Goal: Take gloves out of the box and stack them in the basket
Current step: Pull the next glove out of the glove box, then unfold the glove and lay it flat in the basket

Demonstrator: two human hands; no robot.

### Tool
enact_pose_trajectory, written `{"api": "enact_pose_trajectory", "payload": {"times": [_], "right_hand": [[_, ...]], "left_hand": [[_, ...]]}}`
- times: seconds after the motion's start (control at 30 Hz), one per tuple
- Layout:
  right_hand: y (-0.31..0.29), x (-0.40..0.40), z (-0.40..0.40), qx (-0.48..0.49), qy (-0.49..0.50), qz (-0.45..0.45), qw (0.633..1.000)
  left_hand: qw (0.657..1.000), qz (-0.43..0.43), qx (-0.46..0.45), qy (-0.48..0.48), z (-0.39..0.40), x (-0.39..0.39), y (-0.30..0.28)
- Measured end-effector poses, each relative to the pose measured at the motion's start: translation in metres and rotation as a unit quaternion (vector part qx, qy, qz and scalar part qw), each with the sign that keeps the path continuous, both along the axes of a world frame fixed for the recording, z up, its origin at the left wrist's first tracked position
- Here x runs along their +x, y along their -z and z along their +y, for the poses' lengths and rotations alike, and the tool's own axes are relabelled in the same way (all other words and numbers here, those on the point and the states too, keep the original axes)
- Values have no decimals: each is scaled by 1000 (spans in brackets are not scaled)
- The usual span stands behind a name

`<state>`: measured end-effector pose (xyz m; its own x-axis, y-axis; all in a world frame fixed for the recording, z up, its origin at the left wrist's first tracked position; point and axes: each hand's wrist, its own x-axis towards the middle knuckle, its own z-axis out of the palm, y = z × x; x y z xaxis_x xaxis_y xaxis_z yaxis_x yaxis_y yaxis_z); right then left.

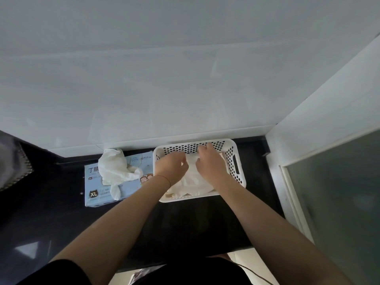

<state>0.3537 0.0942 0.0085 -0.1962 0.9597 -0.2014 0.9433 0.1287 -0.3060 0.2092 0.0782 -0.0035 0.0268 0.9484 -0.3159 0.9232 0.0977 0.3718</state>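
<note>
While both hands are reaching into the white perforated basket (234, 161) at the far right of the dark counter (61, 212), the left hand (171, 164) and the right hand (208, 159) are each pinching the white gloves (195, 182) lying inside it. Just left of the basket, the blue glove box (131, 190) is lying flat with more white gloves (115, 167) spilling from its opening.

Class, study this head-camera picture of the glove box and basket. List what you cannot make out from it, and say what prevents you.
- Number of gloves in the basket: the left hand and right hand cover the pile.
- Both hands' fingertips: curled out of sight.
- How many gloves remain in the box: a protruding glove covers its opening.
- Box print: partly covered, small print too tiny.
- Grey object at left: cut off by the edge.
</note>
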Motion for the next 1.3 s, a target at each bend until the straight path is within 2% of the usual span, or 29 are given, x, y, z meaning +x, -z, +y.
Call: {"api": "enact_pose_trajectory", "payload": {"times": [0.17, 0.23, 0.43, 0.57, 0.67, 0.83, 0.93, 1.03, 1.1, 1.2, 1.3], "right_hand": [[-17, -66, -13, 44, -33, 104, 993], [-22, -96, -21, 57, -35, 114, 991], [-15, -160, -45, 29, -75, 118, 990], [-14, -179, -56, -6, -64, 121, 991], [-14, -183, -60, -19, -46, 119, 992], [-30, -183, -58, -24, 23, 136, 990], [-48, -185, -52, -21, 83, 199, 976], [-82, -188, -49, -35, 135, 313, 939], [-107, -189, -49, -55, 125, 363, 922], [-127, -189, -46, -85, 89, 364, 923], [-131, -189, -39, -71, 124, 381, 914]], "left_hand": [[982, -4, 171, -83, -19, -51, -18], [976, 20, 193, -95, -29, -82, -18], [969, 37, 114, -218, -60, -162, -19], [950, -119, -48, -283, -64, -196, -16], [952, -142, -38, -269, -65, -203, -20], [970, -128, 82, -189, -59, -201, -41], [962, -177, 141, -153, -55, -204, -59], [947, -237, 181, -117, -51, -206, -77], [941, -256, 203, -88, -50, -206, -88], [937, -266, 222, -49, -50, -202, -100], [931, -295, 214, -23, -50, -198, -102]]}}
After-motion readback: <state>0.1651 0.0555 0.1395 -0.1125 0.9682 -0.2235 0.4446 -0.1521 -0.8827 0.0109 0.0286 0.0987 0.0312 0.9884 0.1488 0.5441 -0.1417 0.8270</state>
